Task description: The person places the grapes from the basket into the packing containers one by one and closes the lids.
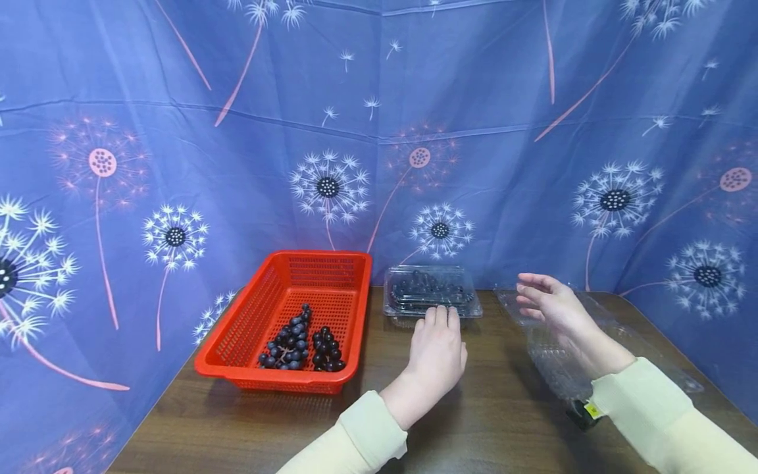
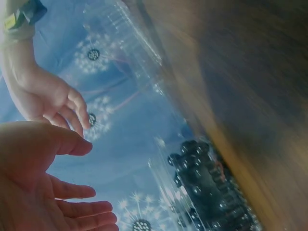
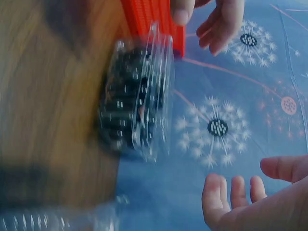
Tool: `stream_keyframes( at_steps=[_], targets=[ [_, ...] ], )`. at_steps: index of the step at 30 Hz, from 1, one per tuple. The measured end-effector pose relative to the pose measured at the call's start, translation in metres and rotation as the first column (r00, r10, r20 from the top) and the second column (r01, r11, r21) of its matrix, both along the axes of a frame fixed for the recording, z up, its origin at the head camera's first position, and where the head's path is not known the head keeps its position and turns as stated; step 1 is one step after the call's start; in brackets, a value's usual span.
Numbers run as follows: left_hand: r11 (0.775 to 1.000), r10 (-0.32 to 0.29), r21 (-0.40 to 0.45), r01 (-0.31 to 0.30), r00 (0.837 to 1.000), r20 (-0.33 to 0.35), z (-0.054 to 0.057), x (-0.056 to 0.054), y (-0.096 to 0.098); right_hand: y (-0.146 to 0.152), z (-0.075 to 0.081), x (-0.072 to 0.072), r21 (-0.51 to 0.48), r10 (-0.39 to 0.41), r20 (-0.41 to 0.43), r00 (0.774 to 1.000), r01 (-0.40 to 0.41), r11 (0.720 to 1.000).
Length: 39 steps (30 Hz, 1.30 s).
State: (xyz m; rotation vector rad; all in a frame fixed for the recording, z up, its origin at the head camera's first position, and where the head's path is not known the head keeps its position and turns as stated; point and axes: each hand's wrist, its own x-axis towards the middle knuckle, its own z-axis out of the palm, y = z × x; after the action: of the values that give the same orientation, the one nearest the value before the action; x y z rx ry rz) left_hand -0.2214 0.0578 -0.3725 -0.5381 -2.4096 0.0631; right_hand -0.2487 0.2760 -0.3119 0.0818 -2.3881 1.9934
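Two grips: one left grip [image 1: 437,352], one right grip [image 1: 559,309], with two pale sleeves [image 1: 373,428] behind them. To the left of the left grip, one red basket [image 1: 284,376] holding two bunches of dark grapes [image 1: 290,342]. Just beyond the left grip, one lidded clear box [image 1: 432,289] with dark grapes inside, bunches uncountable. Below and beside the right grip, clear plastic packaging [image 1: 551,362], at least one piece, exact number unclear. Under both grips, one worktop [image 1: 474,408].
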Motion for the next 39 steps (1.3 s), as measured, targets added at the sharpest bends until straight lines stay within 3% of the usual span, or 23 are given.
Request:
stream_keyframes(
  at_steps=[5, 13, 15, 20, 22, 31, 39],
  targets=[
    [0.999, -0.045, -0.023, 0.044, 0.998, -0.036, 0.0, 0.006, 0.012, 0.02, 0.009, -0.002, 0.197, -0.004, -0.043, 0.999, 0.013, 0.98],
    [0.994, -0.098, -0.061, 0.095, 0.994, -0.051, 0.002, 0.013, 0.028, 0.048, 0.015, -0.003, 0.501, -0.039, -0.126, 0.991, 0.097, 0.86],
    [0.991, -0.11, -0.082, 0.106, 0.993, -0.046, 0.003, 0.015, 0.03, 0.054, 0.016, -0.004, 0.563, -0.053, -0.154, 0.987, 0.132, 0.816],
    [0.977, -0.18, -0.119, 0.175, 0.983, -0.028, 0.004, 0.016, 0.034, 0.076, 0.014, -0.004, 0.717, -0.076, -0.26, 0.963, 0.245, 0.653],
    [0.97, -0.211, -0.128, 0.206, 0.977, -0.03, 0.003, 0.016, 0.035, 0.085, 0.012, -0.004, 0.743, -0.08, -0.285, 0.955, 0.273, 0.611],
    [0.949, -0.28, -0.157, 0.272, 0.96, -0.032, -0.001, 0.015, 0.046, 0.12, 0.002, -0.006, 0.782, -0.116, -0.325, 0.939, 0.336, 0.526],
    [0.919, -0.325, -0.234, 0.319, 0.946, 0.014, -0.004, 0.018, 0.058, 0.149, -0.011, -0.008, 0.815, -0.112, -0.313, 0.943, 0.327, 0.478]
  ],
)
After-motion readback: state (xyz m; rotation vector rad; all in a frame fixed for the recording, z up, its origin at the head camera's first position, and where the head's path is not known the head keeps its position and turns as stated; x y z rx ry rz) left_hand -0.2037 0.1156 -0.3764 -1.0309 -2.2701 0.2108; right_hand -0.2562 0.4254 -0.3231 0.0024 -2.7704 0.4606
